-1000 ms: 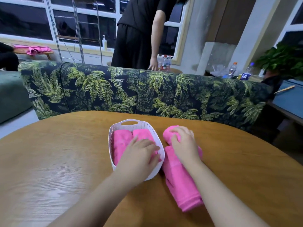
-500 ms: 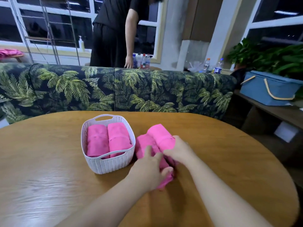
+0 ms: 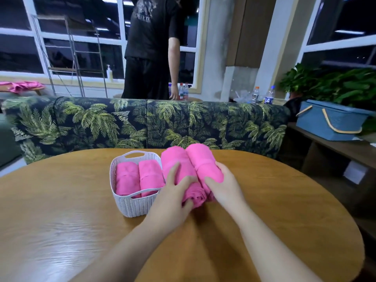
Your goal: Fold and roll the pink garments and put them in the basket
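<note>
On the round wooden table [image 3: 61, 210], a white perforated plastic basket [image 3: 132, 204] holds two rolled pink garments [image 3: 139, 178] side by side. Just right of the basket, touching its rim, a larger pink rolled garment [image 3: 183, 159] is doubled over into two thick lobes. The left hand [image 3: 173, 198] curls around the left lobe's near end, fingers spread on top. The right hand [image 3: 221, 186] grips the right lobe, thumb across the fabric.
</note>
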A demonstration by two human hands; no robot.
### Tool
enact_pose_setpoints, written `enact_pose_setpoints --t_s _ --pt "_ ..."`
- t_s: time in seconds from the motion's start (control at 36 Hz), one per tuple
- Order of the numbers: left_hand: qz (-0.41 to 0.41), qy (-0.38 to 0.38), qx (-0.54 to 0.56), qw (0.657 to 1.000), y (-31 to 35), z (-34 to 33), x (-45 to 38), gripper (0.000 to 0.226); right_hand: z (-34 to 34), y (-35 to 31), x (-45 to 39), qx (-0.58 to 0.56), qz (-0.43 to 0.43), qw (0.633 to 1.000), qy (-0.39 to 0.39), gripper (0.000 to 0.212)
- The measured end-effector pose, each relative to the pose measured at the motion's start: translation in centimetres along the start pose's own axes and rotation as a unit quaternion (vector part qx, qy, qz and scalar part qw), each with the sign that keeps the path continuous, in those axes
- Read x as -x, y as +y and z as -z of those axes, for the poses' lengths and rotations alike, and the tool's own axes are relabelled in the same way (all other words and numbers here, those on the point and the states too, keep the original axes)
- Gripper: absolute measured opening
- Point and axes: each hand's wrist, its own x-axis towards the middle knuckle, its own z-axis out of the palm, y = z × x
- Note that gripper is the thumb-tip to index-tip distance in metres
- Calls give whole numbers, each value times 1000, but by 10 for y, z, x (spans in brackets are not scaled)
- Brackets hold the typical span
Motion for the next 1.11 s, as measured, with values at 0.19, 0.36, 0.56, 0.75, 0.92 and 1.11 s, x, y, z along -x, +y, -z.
enact_pose_setpoints --t_s 0.19,0.36,0.56,0.75,0.92,1.11 --pt "-22 80 -12 996 -42 60 -4 51 -42 -57 -19 -68 65 996 -3 62" --pt "114 7 -29 993 -97 75 -7 52 -94 -74 -32 28 75 994 -79 64" --pt "190 -35 -18 981 -115 77 -21 87 -108 -89 -42 164 68 977 -119 64" --pt "155 21 92 983 -128 90 -15 38 -104 -93 -30 138 26 975 -174 56" --pt "156 -11 88 984 -133 98 -17 38 -95 -108 -39 156 -34 955 -252 72" --pt "163 12 53 985 -131 101 -29 29 -124 -128 -42 195 -19 958 -208 92"
